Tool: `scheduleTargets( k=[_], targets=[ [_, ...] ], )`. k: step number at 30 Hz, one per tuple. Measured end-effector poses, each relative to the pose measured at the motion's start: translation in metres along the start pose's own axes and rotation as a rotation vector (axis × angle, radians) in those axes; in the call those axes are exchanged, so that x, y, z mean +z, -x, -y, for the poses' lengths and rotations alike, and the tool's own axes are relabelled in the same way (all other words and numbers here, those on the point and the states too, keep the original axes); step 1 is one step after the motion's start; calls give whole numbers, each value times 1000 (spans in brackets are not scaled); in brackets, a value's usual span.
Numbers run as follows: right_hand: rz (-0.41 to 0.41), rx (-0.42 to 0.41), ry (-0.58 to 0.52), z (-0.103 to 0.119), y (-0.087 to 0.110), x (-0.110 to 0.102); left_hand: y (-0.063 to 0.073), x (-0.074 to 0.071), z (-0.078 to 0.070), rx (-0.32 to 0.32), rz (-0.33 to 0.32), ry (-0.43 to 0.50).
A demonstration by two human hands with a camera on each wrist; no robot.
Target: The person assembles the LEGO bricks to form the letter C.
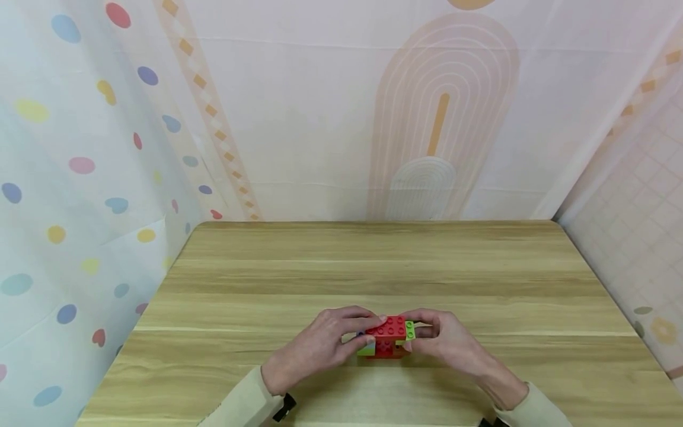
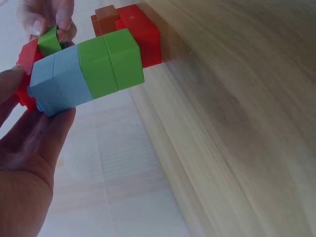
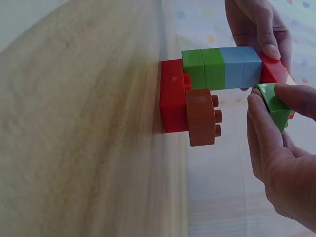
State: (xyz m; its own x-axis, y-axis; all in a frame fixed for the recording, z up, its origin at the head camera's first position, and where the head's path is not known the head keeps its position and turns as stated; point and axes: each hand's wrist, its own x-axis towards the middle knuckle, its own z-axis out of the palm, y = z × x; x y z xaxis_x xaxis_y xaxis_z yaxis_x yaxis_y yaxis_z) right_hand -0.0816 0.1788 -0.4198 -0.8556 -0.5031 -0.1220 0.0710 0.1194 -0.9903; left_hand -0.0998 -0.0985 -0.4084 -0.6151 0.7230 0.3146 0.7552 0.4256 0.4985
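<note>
A toy brick structure stands on the table close to the front. In the right wrist view its red base brick (image 3: 173, 101) carries an orange-brown brick (image 3: 200, 121) and a column of green bricks (image 3: 203, 69) and light blue bricks (image 3: 239, 68). Across the column's top lies a red brick (image 1: 393, 328), studs up. My left hand (image 1: 320, 339) grips the structure's upper left end, fingers over the red brick and light blue bricks. With thumb and fingers, my right hand (image 1: 450, 341) pinches a bright green brick (image 1: 409, 330) at the red brick's right end, above the orange-brown brick.
The wood-grain table (image 1: 256, 273) stretches away behind the hands. A patterned curtain (image 1: 299, 118) hangs along its back edge and both sides.
</note>
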Motion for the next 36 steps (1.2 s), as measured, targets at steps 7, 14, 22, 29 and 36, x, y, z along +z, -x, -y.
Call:
scheduleTargets(
  k=[7,14,22,29,36],
  targets=[
    [-19,-38,200,7,-2,2,1,-1,1,6,-13,-31],
    [-79,-88,416,5,1,6,4,2,3,-4,-3,24],
    [-153,-126,453,2,4,4,6,5,4,17,-20,45],
    [-146,-125,458,2,5,3,12,12,10,-101,-22,192],
    [-165,-131,485,5,5,3,16,17,13,-133,-92,327]
  ],
)
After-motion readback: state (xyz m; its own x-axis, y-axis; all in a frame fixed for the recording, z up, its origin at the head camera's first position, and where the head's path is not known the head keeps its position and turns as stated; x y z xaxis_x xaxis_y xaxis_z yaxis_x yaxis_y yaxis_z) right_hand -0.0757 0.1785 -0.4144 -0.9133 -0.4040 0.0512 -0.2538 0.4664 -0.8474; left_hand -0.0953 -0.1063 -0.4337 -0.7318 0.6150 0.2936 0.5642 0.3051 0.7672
